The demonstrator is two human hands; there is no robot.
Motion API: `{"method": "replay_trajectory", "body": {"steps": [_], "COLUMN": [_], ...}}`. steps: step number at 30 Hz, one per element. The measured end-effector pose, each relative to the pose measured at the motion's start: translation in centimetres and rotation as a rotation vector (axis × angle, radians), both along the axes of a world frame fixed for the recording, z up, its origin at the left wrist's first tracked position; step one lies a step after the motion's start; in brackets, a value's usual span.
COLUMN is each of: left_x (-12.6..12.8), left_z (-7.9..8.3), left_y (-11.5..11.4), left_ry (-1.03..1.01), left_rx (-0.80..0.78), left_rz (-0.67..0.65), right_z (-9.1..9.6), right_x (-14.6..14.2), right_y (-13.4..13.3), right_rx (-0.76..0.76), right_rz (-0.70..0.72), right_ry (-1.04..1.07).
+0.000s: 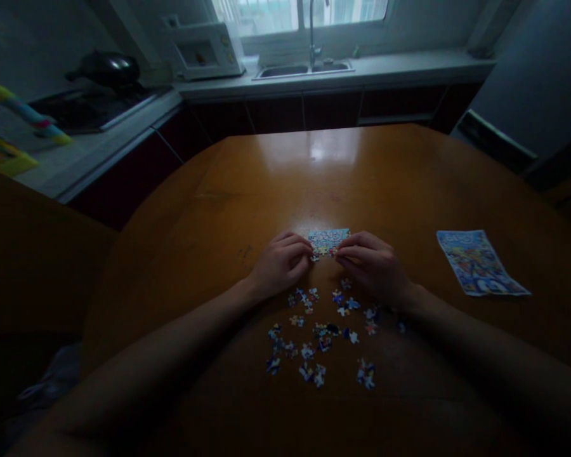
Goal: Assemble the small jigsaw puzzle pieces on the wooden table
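A small joined block of jigsaw pieces lies on the round wooden table. My left hand rests at its left edge with the fingers curled and pressed together against the block. At the right edge my right hand does the same, fingertips pinched at the block's lower rim. Whether a loose piece sits between the fingertips is too dark to tell. Several loose jigsaw pieces are scattered on the table between my forearms, close to me.
A colourful printed sheet lies on the table to the right. Beyond the table runs a kitchen counter with a sink, a microwave and a hob with a dark pot.
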State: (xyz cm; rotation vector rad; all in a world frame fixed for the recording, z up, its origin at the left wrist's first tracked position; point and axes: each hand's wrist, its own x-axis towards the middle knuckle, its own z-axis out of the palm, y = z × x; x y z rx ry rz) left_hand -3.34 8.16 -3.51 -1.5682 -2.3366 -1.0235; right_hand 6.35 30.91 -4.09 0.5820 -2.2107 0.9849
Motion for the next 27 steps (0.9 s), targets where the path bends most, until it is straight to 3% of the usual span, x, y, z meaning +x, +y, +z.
{"method": "replay_trajectory", "body": {"steps": [7, 14, 17, 27], "left_x": [-0.4, -0.7, -0.6, -0.6], "left_z": [-0.4, -0.8, -0.8, -0.9], "left_y": [-0.2, -0.4, -0.4, -0.5], "left_ry": [0.039, 0.027, 0.024, 0.011], "left_rx": [-0.032, -0.06, -0.055, -0.061], "left_rz": [-0.068, -0.063, -0.063, -0.065], "right_z": [2.9, -0.2, -1.3, -1.1], "right_x": [-0.4, -2.3, -2.5, -2.7], "right_y": [1.0, 0.1, -0.1, -0.1], "right_rx": [-0.009, 0.271, 0.319, 0.4], "right_rz": [-0.09, 0.069, 0.087, 0.09], "right_ry": [-0.026, -0.118, -0.144, -0.144]}}
